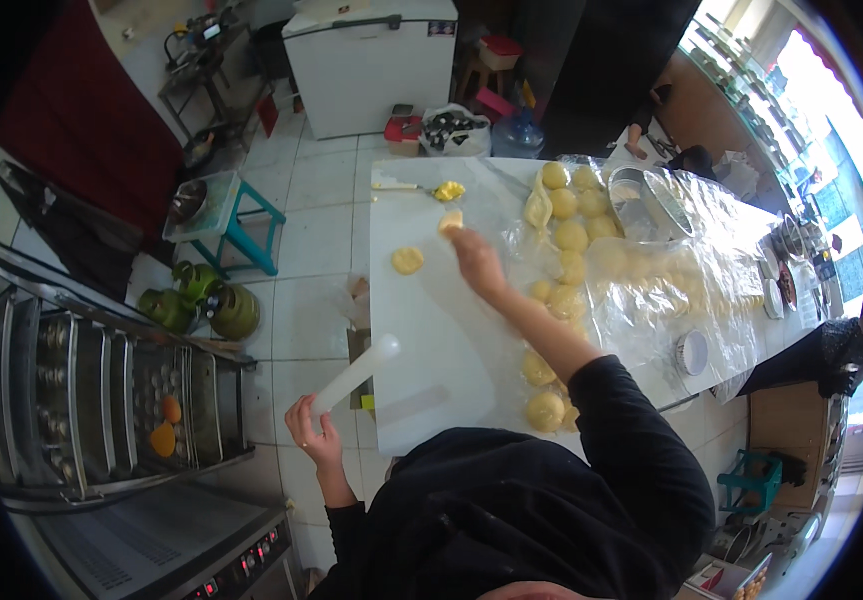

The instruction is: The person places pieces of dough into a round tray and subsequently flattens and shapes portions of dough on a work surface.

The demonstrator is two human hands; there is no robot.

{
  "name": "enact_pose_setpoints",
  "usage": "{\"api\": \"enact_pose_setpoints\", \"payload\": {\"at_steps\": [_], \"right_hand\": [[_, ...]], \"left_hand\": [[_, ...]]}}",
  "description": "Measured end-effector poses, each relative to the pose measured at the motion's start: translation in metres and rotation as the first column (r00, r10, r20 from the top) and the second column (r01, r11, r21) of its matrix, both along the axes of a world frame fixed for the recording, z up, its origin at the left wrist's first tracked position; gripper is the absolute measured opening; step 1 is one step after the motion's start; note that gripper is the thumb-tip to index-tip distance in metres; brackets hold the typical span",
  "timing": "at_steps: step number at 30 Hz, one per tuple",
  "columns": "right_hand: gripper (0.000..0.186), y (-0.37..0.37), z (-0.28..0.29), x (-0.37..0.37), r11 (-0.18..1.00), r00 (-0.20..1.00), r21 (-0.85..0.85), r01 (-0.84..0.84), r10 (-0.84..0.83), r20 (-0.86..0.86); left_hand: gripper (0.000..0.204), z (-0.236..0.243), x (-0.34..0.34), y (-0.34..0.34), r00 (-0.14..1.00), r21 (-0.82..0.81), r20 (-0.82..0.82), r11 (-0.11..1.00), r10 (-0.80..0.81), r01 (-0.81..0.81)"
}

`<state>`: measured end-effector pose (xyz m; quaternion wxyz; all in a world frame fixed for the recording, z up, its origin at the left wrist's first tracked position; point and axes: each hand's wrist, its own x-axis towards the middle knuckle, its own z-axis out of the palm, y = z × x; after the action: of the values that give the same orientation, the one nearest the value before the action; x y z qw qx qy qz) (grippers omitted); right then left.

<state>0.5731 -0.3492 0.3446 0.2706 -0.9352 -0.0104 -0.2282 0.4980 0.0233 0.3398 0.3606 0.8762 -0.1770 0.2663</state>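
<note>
My left hand (317, 438) grips the lower end of a smooth white rolling pin (351, 376), which slants up over the table's left edge. My right hand (477, 264) reaches across the white table (441, 345) and pinches a small flattened piece of dough (450, 221). A flat dough disc (407, 261) lies to the left of that hand. Beyond it rests a light-handled tool (396, 186) with a lump of yellow filling (448, 190) at its end. Several round dough balls (545, 411) stand in rows right of my forearm, some under clear plastic.
A metal bowl (663, 208) stands on the plastic sheet (711, 270), with a small round tin (691, 353) nearer me. Left are a tray rack (101, 400), green gas cylinders (234, 311) and a teal stool (236, 235). Another person's hand (636, 150) shows at the far right.
</note>
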Motion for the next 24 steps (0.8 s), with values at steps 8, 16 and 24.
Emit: {"api": "enact_pose_setpoints", "payload": {"at_steps": [8,16,24], "right_hand": [[0.07,0.023,0.009,-0.004,0.993,0.967,-0.118,0.031,-0.06,-0.248],[0.058,-0.027,0.074,-0.079,0.854,0.987,0.516,-0.069,0.133,-0.087],[0.025,-0.151,0.022,-0.321,0.299,0.435,0.317,0.9,-0.56,-0.705]], "left_hand": [[0.025,-0.004,0.01,-0.029,0.999,-0.179,-0.036,0.984,-0.002,-0.005],[0.037,0.029,0.017,-0.102,0.964,-0.671,-0.218,0.74,-0.149,-0.037],[0.039,0.015,0.015,-0.093,0.934,-0.651,-0.318,0.753,-0.161,-0.092]]}}
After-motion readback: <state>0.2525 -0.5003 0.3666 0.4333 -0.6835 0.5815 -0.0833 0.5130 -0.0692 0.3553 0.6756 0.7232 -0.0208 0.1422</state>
